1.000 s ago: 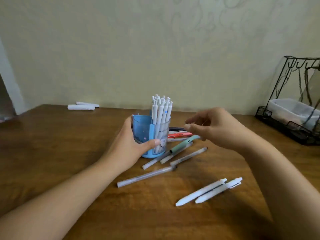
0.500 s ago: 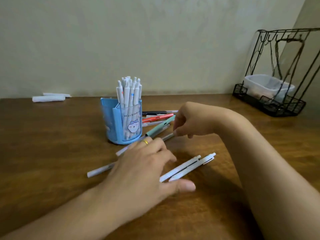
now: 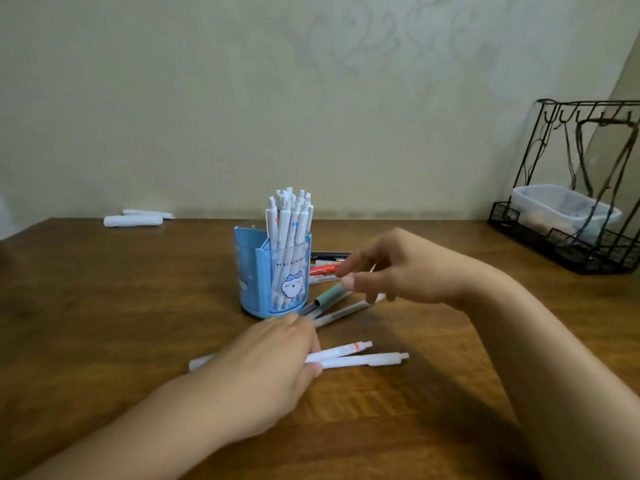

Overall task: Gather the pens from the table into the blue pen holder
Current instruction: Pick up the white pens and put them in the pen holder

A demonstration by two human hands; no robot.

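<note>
Left hand [image 3: 273, 368] now down gripping two smooth white pens [image 3: 349, 355]; right hand [image 3: 391, 268] loosely spread over teal-capped pen [image 3: 329, 295].

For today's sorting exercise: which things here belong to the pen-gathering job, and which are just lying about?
Job: blue pen holder; two white pens by the left hand; green-capped pen at the right hand; red pen.

Lying about: wire rack; plastic tub; white rolls.

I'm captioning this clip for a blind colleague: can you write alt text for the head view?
A person's left hand grips two white pens on a wooden table, while the right hand reaches over loose pens beside a blue pen holder packed with white pens.
</note>
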